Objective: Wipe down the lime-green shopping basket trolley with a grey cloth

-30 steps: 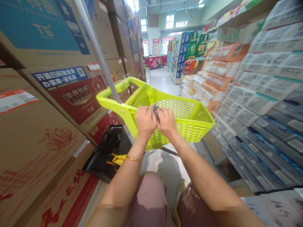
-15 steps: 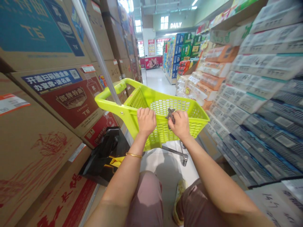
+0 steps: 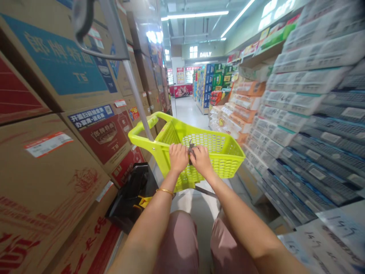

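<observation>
A lime-green plastic shopping basket [image 3: 222,160] on a wheeled frame stands in the aisle in front of me. My left hand [image 3: 178,157] is curled over its near rim and grips it. My right hand [image 3: 202,160] sits right beside it on the same rim, closed on a small dark grey scrap of cloth [image 3: 190,147] that sticks up between the two hands. A gold bangle circles my left wrist. A grey metal pull handle [image 3: 134,91] rises from the basket's left side up to the top left.
Stacked brown cartons [image 3: 57,160] wall the left side. Shelves of packaged tissue [image 3: 308,125] line the right. A black bag [image 3: 134,194] lies on the floor at the lower left. The tiled aisle [image 3: 189,110] runs ahead to displays under a DAILY sign.
My right hand slid left along the rim with the cloth and now meets my left hand again. The view tilted up, showing the handle's top.
</observation>
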{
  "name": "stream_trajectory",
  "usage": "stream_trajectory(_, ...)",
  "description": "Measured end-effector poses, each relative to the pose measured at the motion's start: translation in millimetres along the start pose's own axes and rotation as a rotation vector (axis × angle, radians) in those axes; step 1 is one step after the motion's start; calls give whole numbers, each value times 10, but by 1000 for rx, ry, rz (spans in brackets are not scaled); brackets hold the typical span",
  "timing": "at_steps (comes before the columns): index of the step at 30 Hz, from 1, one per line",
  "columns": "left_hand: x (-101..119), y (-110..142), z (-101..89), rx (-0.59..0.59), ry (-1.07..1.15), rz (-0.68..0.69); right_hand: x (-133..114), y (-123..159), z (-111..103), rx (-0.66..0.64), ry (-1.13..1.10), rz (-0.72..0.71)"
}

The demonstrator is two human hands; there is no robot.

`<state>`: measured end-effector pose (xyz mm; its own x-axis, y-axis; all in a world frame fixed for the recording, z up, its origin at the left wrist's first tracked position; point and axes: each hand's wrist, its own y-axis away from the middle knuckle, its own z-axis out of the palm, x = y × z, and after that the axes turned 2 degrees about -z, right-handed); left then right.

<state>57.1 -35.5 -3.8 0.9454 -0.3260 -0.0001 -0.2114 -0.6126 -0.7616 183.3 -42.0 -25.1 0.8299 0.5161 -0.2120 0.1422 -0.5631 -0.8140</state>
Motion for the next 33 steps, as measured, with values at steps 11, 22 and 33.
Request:
stream_trajectory(11,24,4,-63,8,4,-7,245,160,-287,-5,120,135)
stream_trajectory(22,-39,-2,-84,-2,57,-42,-270,-134,-30,-45,49,114)
stream_trajectory(33,-94,-24,-126,21,19,2,191,105,-283,-72,112,87)
